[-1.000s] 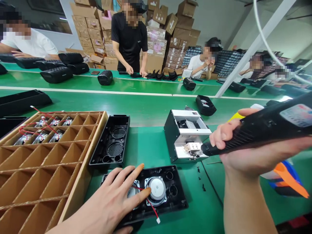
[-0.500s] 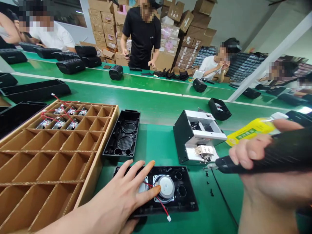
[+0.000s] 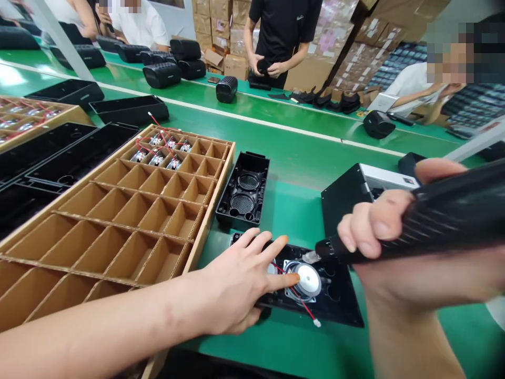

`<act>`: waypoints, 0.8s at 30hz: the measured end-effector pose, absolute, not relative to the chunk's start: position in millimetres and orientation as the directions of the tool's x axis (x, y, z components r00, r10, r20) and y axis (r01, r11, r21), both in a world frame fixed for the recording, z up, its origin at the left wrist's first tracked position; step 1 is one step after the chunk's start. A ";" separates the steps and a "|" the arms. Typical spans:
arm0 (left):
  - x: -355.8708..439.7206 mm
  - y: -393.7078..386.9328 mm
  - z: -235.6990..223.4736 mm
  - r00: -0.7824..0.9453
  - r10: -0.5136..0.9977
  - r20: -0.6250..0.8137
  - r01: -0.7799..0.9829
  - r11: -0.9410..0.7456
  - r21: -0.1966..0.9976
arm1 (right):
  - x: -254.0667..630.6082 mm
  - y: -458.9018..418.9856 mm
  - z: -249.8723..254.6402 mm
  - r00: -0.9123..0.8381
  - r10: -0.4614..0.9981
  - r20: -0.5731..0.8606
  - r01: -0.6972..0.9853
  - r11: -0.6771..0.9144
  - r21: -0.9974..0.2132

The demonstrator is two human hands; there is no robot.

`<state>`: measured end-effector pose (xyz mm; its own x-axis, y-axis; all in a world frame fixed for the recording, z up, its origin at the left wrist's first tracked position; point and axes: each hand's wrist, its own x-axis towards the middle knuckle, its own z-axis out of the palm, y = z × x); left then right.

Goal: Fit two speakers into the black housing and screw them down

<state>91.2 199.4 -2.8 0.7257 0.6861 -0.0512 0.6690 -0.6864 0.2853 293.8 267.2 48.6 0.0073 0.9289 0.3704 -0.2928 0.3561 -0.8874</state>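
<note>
Tool tip had moved in from the bench onto the speaker job: the black handheld power tool [image 3: 442, 216] now sat over the black speaker housing [image 3: 339, 305], its metal tip [image 3: 311, 257] just beside the round speaker driver [image 3: 306, 280]. Right hand [image 3: 390, 231] was clenched around the tool's body. Left hand [image 3: 236, 279] was not grasping anything; fingers were spread and lay on the housing, thumb reaching to the driver's edge. Red wire [image 3: 303, 302] ran from the driver past the housing edge. Second empty housing [image 3: 242, 189] lay just left of it, beside a cardboard divider tray [image 3: 158, 231] holding more drivers [image 3: 155, 159]. White-and-black machine [image 3: 347, 189] stood behind the right hand on the green bench [image 3: 300, 158].
</note>
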 end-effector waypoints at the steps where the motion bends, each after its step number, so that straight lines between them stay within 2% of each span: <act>1: 91.1 199.7 -2.8 0.722 0.690 -0.046 0.672 -0.685 0.282 | 286.7 267.0 44.8 -0.026 0.919 0.393 -0.319 0.365 -0.875; 9: 91.0 200.3 -7.1 0.722 0.692 -0.017 0.672 -0.695 0.255 | 281.7 282.3 18.3 -0.147 0.877 0.458 -0.364 0.382 -0.849; 19: 92.0 200.1 -8.6 0.724 0.690 -0.024 0.675 -0.699 0.235 | 276.2 281.3 15.4 -0.143 0.890 0.432 -0.403 0.346 -0.847; 24: 92.3 200.7 -5.8 0.723 0.691 -0.032 0.679 -0.700 0.221 | 273.1 279.5 10.8 -0.204 0.868 0.452 -0.425 0.337 -0.840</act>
